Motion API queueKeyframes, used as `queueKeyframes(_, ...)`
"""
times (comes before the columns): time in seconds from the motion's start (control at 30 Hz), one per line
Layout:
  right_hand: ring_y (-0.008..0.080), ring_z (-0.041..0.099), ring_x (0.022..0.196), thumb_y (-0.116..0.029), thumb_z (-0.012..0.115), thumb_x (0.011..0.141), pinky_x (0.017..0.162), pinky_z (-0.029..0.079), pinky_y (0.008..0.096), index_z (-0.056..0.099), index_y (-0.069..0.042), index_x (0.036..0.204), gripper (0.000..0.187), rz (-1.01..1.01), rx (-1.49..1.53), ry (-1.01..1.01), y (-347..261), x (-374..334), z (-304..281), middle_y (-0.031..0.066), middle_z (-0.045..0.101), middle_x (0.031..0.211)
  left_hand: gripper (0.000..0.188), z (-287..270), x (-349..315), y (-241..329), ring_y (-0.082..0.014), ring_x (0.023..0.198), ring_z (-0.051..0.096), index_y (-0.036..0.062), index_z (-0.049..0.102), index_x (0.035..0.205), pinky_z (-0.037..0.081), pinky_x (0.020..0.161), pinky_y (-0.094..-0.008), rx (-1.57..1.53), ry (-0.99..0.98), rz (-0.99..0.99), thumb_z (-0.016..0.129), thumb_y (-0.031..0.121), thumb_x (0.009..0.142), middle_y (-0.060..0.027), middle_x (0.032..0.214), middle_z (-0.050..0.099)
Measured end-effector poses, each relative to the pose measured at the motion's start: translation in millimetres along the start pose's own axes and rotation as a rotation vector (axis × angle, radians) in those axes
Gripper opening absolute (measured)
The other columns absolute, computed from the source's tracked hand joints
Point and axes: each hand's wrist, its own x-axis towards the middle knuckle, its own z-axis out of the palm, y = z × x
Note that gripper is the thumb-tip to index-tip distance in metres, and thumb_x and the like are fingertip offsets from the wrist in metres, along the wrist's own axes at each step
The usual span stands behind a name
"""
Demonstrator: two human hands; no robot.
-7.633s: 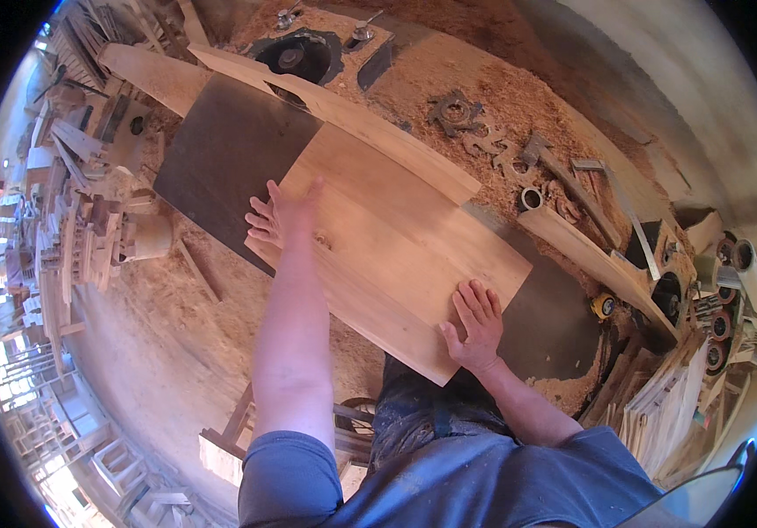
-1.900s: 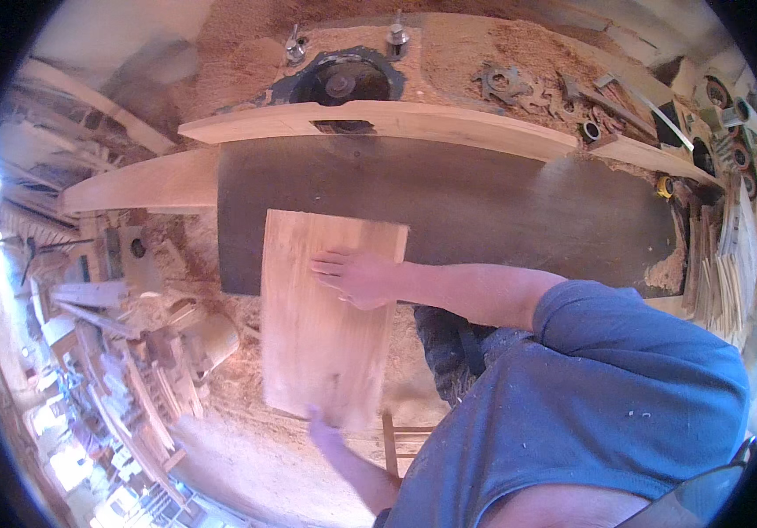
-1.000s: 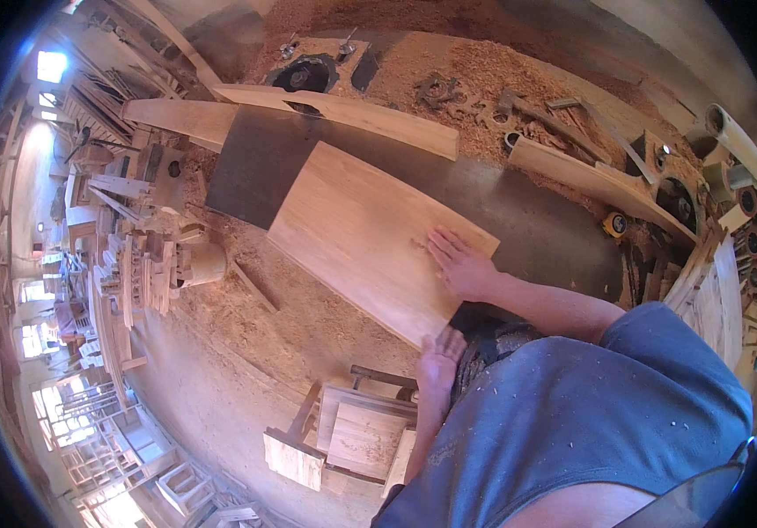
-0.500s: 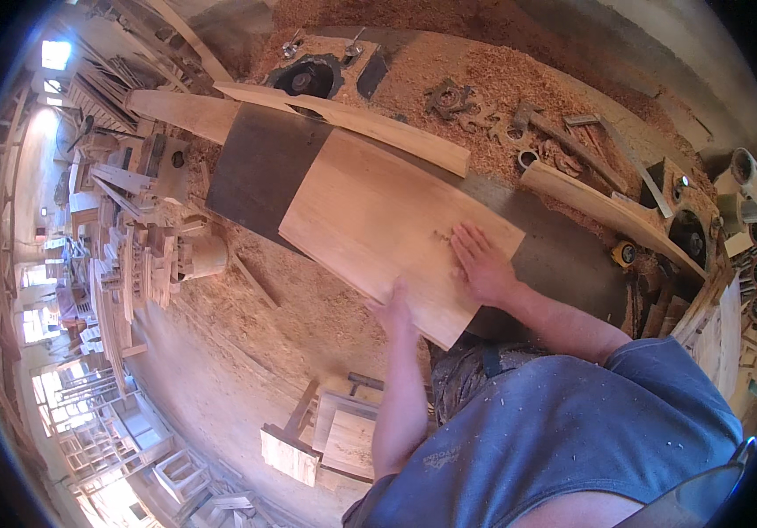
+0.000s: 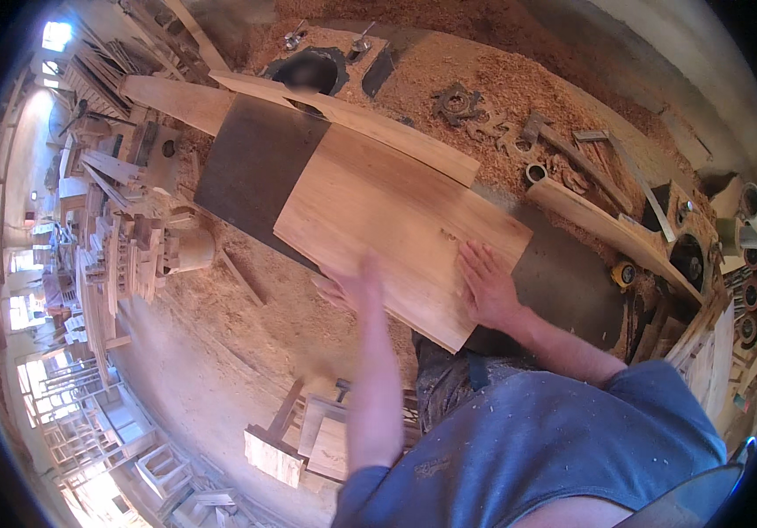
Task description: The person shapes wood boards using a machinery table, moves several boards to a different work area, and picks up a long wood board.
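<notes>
A wide, flat wooden panel (image 5: 378, 220) lies on the dark machine table (image 5: 260, 158), its far long side along a wooden fence board (image 5: 396, 136). My right hand (image 5: 488, 286) rests on top of the panel near its right end, palm down with fingers stretched out. By the near long edge, toward the panel's left corner, is my left hand (image 5: 352, 283). Motion smears it; its thumb shows above the panel and its fingers lie at or beyond the edge. Whether they grip it I cannot make out.
Wood shavings (image 5: 519, 97) cover the area behind the fence, with a hammer (image 5: 581, 163), a metal square (image 5: 629, 176) and cutter heads (image 5: 458, 104) among them. Another board (image 5: 616, 224) and a yellow tape measure (image 5: 623, 275) are at right. Stacked wood pieces (image 5: 326, 444) stand below left.
My left hand has slid leftward along the panel's near edge. My right hand stays on top near the right end. The panel keeps about the same place against the fence; the view has shifted slightly.
</notes>
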Motion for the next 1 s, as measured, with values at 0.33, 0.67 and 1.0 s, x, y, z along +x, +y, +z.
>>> queueKeyframes(0.33,0.0383,0.041,0.139,-0.018,0.066,0.082,0.116,0.03,0.0516,0.052,0.005,0.131,0.056,0.059,0.057,0.061,-18.0,16.9,2.2,0.0218,0.047,0.145,0.119,-7.0,157.0,113.0,-0.0472,0.15,-0.008,0.0222,0.02,0.159,-0.006,0.118,-0.0607,0.321,0.047,0.15,0.065,0.083,0.067,-0.0211,0.165,0.003)
queueKeyframes(0.67,0.0373,0.045,0.137,-0.022,0.07,0.079,0.116,0.031,0.0507,0.057,0.004,0.127,0.056,0.115,0.075,0.076,-27.4,45.9,7.6,0.021,0.051,0.143,0.119,-13.0,185.3,115.1,-0.046,0.15,-0.006,0.0308,0.026,0.157,-0.006,0.118,-0.0601,0.347,0.044,0.12,0.062,0.091,0.06,-0.0192,0.165,0.003)
queueKeyframes(1.0,0.0376,0.043,0.138,-0.025,0.073,0.077,0.116,0.03,0.0508,0.057,0.003,0.129,0.061,0.13,0.118,0.092,-33.1,65.8,18.1,0.02,0.05,0.145,0.113,-14.1,213.9,126.3,-0.0475,0.149,-0.01,0.0322,0.028,0.156,-0.007,0.118,-0.0604,0.313,0.013,0.107,0.067,0.083,0.064,-0.0196,0.165,0.002)
